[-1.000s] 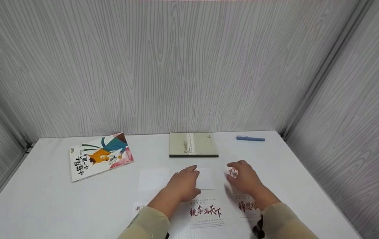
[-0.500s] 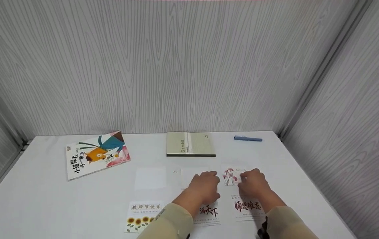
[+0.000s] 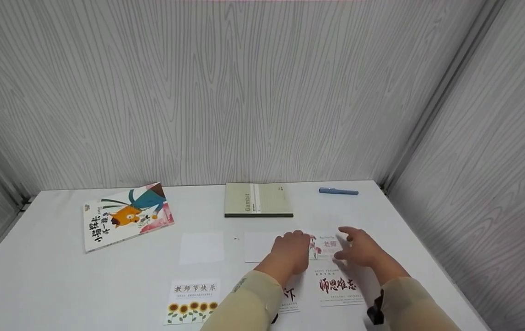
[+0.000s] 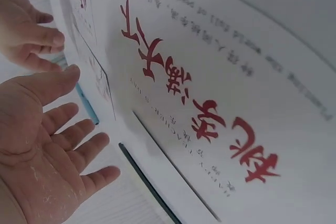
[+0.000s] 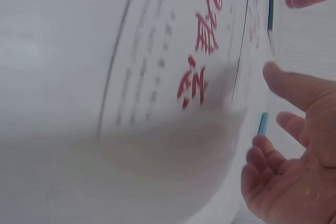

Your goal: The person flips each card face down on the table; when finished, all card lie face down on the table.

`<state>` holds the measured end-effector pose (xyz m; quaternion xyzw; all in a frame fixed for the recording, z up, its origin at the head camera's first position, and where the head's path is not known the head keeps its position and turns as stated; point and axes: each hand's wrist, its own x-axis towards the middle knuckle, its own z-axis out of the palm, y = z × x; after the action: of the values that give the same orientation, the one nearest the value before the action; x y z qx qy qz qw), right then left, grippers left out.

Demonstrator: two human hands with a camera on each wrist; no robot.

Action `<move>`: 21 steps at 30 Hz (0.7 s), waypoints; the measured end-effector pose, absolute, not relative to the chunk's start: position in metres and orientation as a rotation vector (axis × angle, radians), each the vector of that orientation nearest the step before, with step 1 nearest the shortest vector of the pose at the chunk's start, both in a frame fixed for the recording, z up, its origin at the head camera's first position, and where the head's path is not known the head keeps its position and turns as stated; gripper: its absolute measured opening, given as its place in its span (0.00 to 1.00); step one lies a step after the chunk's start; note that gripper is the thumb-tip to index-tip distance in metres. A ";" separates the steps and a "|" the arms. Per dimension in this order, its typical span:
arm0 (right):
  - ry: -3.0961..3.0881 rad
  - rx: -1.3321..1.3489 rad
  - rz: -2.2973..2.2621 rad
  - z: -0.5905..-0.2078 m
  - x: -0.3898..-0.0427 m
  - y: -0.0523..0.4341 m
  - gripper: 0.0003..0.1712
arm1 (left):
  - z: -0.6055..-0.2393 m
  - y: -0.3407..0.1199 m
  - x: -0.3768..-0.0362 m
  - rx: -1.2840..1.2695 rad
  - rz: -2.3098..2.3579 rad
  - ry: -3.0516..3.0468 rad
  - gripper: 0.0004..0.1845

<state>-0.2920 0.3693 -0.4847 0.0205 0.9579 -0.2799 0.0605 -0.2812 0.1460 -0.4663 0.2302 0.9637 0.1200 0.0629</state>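
A small card with pink flowers and writing point(image 3: 329, 244) lies flat on the table between my two hands. At its left edge is my left hand point(image 3: 291, 252), covering part of it; in the left wrist view its fingers point(image 4: 73, 135) are spread and hold nothing. On the card's right side my right hand point(image 3: 362, 248) has thumb and fingers apart, with nothing gripped in the right wrist view. Below lie a card with red lettering point(image 3: 338, 286) and another red-lettered card point(image 3: 290, 301), partly hidden by my left arm. A blank white card point(image 3: 257, 247) sits left of my left hand.
A sunflower card point(image 3: 192, 301) and a blank white card point(image 3: 202, 247) lie to the left. Farther back are a picture book point(image 3: 129, 217), a green notebook point(image 3: 258, 200) and a blue pen point(image 3: 338, 191). Grey panels point(image 3: 198, 92) stand behind the table.
My left hand has moved right to the flower card's left edge, uncovering the sunflower card. My right hand, earlier touching the flower card, has drawn slightly off to the right with its fingers spread.
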 end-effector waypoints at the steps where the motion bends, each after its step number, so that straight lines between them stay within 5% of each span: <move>1: 2.865 0.072 -0.857 -0.485 -0.293 0.371 0.50 | -0.467 0.147 -0.283 0.685 0.392 2.909 0.23; 10: 2.706 0.137 -0.889 -0.486 -0.307 0.376 0.59 | -0.481 0.150 -0.298 0.628 0.527 2.910 0.32; 21: 2.698 0.130 -0.761 -0.486 -0.314 0.378 0.55 | -0.482 0.165 -0.302 0.564 0.574 2.899 0.34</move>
<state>-0.3144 0.3782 -0.4858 0.0457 0.9480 -0.2673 0.1668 -0.3022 0.1646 -0.4825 0.1872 0.9614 0.1904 0.0666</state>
